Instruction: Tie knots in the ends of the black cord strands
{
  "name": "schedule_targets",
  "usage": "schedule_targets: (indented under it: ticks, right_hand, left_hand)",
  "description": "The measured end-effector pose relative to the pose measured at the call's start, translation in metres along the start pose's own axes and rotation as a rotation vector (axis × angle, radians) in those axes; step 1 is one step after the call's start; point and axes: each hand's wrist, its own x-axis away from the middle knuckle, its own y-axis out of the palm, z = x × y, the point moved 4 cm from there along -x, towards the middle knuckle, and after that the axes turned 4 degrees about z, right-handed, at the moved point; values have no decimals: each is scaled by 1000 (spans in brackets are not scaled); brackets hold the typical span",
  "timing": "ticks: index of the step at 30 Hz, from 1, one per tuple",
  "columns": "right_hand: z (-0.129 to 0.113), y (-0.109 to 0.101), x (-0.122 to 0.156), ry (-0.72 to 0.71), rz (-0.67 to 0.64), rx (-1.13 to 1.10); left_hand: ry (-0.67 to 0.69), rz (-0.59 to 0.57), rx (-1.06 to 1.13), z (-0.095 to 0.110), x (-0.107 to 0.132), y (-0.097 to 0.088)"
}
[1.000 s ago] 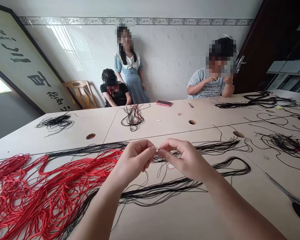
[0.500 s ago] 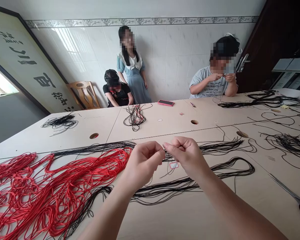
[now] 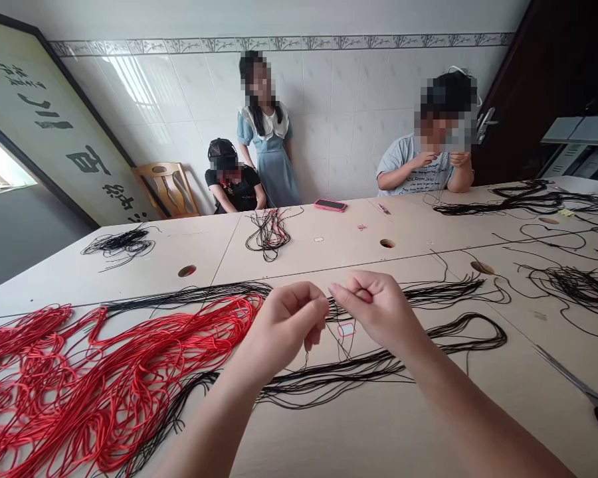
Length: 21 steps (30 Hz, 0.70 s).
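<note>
My left hand (image 3: 294, 322) and my right hand (image 3: 373, 302) are raised over the table, fingertips close together and closed in a pinch. Between them is a thin black cord, mostly hidden by my fingers. Loose ends of black cord (image 3: 306, 357) hang below my left hand, and more thin strands show under my right. Beneath my hands lies a long bundle of black cords (image 3: 329, 377), with another black bundle (image 3: 443, 291) just behind. To the left spreads a large heap of red cord (image 3: 144, 372). A small red-edged label (image 3: 346, 329) lies under my right hand.
Scissors (image 3: 573, 378) lie at the right edge. Farther back are a phone in a pink case (image 3: 330, 206), more black cord bundles (image 3: 268, 236) and round holes in the table (image 3: 387, 243). Two people sit across the table, one stands by the wall.
Both hands stay nearly in place, fingers still pinched. Cord ends below my left hand now show more clearly. The standing person has shifted slightly to the right.
</note>
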Motion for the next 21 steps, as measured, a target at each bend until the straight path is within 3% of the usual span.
schedule_targets:
  ticks: [5,6,8,11,16,21]
  right_hand:
    - [2,-24,-10,-62,264,152]
    - [1,-24,-10,-51,223,144]
    - [-1,-17,-8,-2,17,95]
    - [-7,-3,-1,32,-205,-35]
    - [-11,11,2,60,-188,-327]
    - [-7,18,2,157,-271,-642]
  left_hand:
    - [-23,14,488,-4,-11,-4]
    - [-24,22,562,-5,-13,-6]
    - [-21,23,655,-5,-14,-8]
    - [-15,20,684,-6,-14,-10]
    - [-4,17,626,-6,-13,-6]
    - [30,-10,585,-6,-12,1]
